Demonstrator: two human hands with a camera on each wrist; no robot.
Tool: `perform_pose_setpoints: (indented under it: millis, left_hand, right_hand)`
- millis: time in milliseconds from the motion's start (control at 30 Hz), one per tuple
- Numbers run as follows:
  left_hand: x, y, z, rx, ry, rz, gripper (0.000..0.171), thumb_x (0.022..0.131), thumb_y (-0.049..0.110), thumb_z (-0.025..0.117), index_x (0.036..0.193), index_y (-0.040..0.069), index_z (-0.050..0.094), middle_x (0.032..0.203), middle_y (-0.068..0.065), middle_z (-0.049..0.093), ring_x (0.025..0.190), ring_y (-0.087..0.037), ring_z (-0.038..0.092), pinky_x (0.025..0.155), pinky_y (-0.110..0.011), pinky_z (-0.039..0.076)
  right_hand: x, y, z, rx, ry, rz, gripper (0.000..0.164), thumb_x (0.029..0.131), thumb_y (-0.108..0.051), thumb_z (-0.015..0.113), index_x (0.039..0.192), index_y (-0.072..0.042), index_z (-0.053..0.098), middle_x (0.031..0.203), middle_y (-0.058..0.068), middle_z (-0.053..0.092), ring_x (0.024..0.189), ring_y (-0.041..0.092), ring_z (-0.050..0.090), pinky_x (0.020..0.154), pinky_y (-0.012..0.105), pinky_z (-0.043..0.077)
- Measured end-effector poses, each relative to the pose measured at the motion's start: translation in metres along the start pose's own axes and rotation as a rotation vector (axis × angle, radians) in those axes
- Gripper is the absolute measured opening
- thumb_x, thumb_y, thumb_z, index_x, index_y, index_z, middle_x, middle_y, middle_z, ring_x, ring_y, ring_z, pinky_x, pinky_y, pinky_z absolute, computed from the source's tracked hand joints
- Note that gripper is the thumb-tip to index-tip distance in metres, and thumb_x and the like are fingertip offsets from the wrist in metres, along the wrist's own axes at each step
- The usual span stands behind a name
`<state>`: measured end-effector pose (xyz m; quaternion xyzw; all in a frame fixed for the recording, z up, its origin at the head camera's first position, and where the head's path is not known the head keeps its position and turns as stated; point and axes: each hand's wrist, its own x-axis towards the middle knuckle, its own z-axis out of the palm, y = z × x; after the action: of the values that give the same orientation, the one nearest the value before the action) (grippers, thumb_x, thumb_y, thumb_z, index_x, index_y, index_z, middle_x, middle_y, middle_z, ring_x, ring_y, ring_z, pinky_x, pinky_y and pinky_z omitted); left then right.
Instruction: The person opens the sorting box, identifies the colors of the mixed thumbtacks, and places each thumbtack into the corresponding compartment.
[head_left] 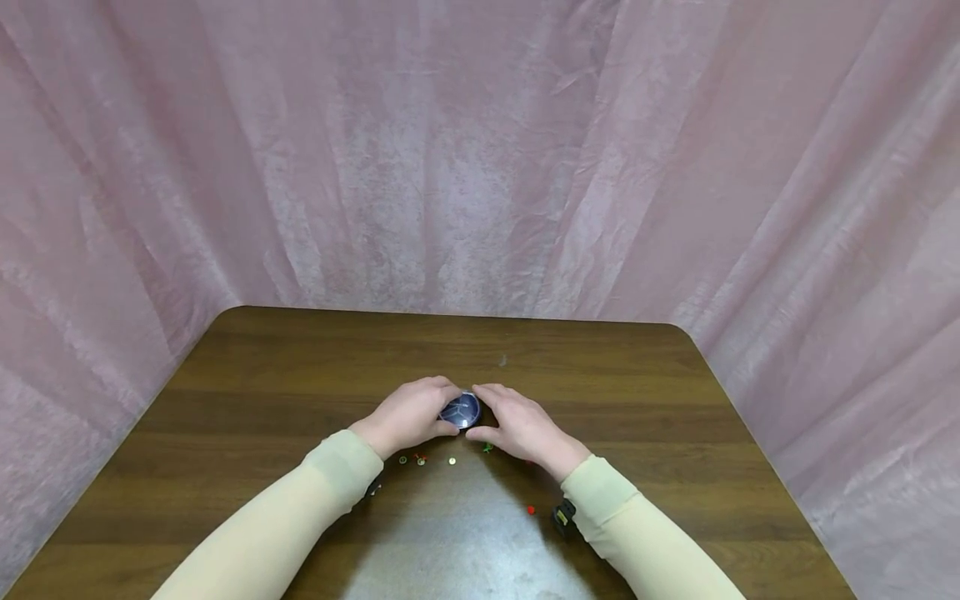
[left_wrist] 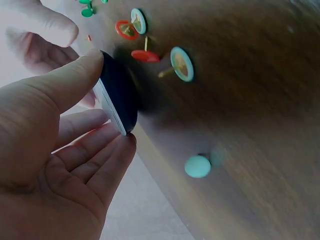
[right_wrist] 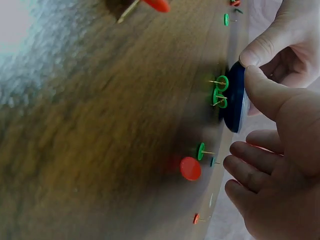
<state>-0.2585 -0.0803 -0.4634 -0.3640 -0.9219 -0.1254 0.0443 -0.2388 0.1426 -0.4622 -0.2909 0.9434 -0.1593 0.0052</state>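
A round, dark blue case with a clear top and dividing lines inside is near the middle of the table. My left hand grips it by the rim, thumb on the near side and fingers on the far side. In the left wrist view the case is seen edge-on, close over the table. My right hand is at its other side with loosely curved fingers apart; in the right wrist view its thumb overlaps the rim. Green thumbtacks lie right beside the case, and a red thumbtack lies below the right hand.
Several more thumbtacks are scattered on the near side, including a pale one, a red one and green ones. The brown wooden table ends at a pink curtain. A black device sits at the right wrist.
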Motion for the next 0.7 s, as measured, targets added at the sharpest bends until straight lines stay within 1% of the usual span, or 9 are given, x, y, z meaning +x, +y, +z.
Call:
perform_pose_setpoints:
  millis: [300,433,600,700]
  left_hand:
    - [0.004,0.005,0.000,0.043,-0.011,0.008,0.048,0.082,0.043,0.079,0.119,0.014,0.070,0.108,-0.001,0.065,0.094,-0.012,0.060,0.082,-0.030,0.050]
    - [0.006,0.005,0.001,0.053,-0.012,0.015,0.048,0.082,0.044,0.079,0.117,0.013,0.071,0.105,-0.001,0.065,0.091,-0.013,0.060,0.079,-0.029,0.050]
    - [0.005,0.006,0.003,0.073,-0.009,0.034,0.044,0.082,0.044,0.078,0.113,0.014,0.071,0.103,0.000,0.065,0.090,-0.012,0.060,0.079,-0.029,0.051]
    - [0.004,0.006,0.002,0.052,-0.006,0.054,0.039,0.084,0.043,0.077,0.110,0.014,0.072,0.101,-0.001,0.066,0.087,-0.012,0.060,0.078,-0.029,0.051]
  right_hand:
    - [0.007,0.004,0.005,-0.047,0.029,-0.026,0.072,0.087,-0.048,0.072,0.143,-0.007,0.053,0.134,0.006,0.058,0.123,0.020,0.054,0.099,0.036,0.045]
    - [0.008,0.005,0.007,-0.058,0.038,-0.024,0.070,0.086,-0.049,0.073,0.141,-0.008,0.056,0.130,0.004,0.059,0.118,0.019,0.056,0.096,0.035,0.046]
    - [0.008,0.005,0.010,-0.070,0.050,-0.030,0.067,0.084,-0.049,0.075,0.135,-0.009,0.060,0.123,0.002,0.060,0.111,0.019,0.055,0.093,0.033,0.047]
    - [0.008,0.005,0.011,-0.100,0.058,-0.054,0.066,0.083,-0.049,0.076,0.133,-0.007,0.061,0.120,0.002,0.059,0.109,0.020,0.055,0.091,0.034,0.048]
